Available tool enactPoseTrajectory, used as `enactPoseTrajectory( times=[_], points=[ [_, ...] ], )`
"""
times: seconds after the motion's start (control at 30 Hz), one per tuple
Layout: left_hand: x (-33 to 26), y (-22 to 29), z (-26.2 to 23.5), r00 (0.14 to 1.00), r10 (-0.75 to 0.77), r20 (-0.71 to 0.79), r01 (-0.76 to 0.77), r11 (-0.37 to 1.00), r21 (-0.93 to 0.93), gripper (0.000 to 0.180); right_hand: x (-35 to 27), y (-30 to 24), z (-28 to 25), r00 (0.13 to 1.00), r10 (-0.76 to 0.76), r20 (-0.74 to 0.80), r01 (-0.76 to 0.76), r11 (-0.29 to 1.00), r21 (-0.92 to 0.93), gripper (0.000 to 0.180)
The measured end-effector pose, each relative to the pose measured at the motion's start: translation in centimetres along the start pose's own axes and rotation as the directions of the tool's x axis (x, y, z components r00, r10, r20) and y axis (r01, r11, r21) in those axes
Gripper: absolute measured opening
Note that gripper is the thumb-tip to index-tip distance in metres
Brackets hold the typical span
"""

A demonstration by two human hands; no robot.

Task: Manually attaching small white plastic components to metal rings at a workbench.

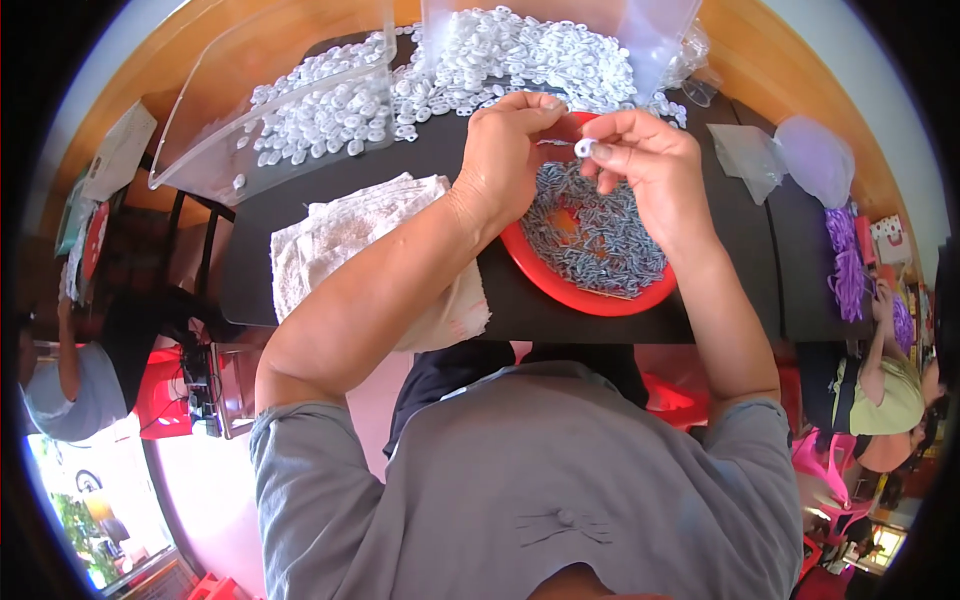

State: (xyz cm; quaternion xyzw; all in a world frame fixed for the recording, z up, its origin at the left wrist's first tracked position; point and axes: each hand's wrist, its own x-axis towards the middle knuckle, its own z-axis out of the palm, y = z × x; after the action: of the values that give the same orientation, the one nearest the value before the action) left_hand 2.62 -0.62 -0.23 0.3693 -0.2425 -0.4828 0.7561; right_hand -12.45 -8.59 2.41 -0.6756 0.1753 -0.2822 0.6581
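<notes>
Above a red bowl on the dark table, my two hands are raised close together. My right hand pinches a small white oval plastic piece with a hole in it, between thumb and fingertips. To its left, my left hand is closed, thumb and index finger pressed together; what they grip, if anything, is hidden. Small grey metal pieces, like screws, lie in the bowl in a thick layer, with the orange-red bottom showing through in places.
Many similar white oval pieces are heaped at the far side, some inside a clear plastic bin. A folded whitish towel lies left of the bowl. Clear bags and purple cord are at right. Other people sit at both sides.
</notes>
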Motion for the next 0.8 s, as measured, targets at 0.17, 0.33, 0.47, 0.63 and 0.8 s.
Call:
enactPoseTrajectory(
  times=[0.17, 0.33, 0.47, 0.63, 0.8],
  points=[
    [0.1, 1.0, -0.5, 0.995, -0.09, 0.043, 0.096, 0.978, -0.183, 0.019, 0.0, 0.9, 3.4, 0.999, -0.035, -0.004, 0.033, 0.976, -0.213, 0.017],
    [-0.2, 1.6, -0.4, 0.989, -0.136, -0.065, 0.115, 0.96, -0.254, 0.014, 0.1, 1.3, 4.6, 0.972, -0.216, 0.093, 0.235, 0.873, -0.427, 0.017],
    [0.0, 1.5, -0.5, 0.987, -0.149, -0.065, 0.124, 0.948, -0.295, 0.018, 0.5, 0.8, 4.8, 0.972, -0.175, 0.156, 0.222, 0.901, -0.373, 0.017],
    [-0.1, 1.1, -0.3, 0.977, -0.178, -0.116, 0.14, 0.951, -0.275, 0.02, 0.3, 1.6, 4.7, 0.992, -0.072, 0.102, 0.106, 0.917, -0.385, 0.015],
    [-0.3, 0.8, -0.2, 0.979, -0.16, -0.124, 0.135, 0.973, -0.189, 0.015, -0.2, 1.4, 4.3, 0.986, -0.084, 0.144, 0.14, 0.887, -0.44, 0.012]
  ],
)
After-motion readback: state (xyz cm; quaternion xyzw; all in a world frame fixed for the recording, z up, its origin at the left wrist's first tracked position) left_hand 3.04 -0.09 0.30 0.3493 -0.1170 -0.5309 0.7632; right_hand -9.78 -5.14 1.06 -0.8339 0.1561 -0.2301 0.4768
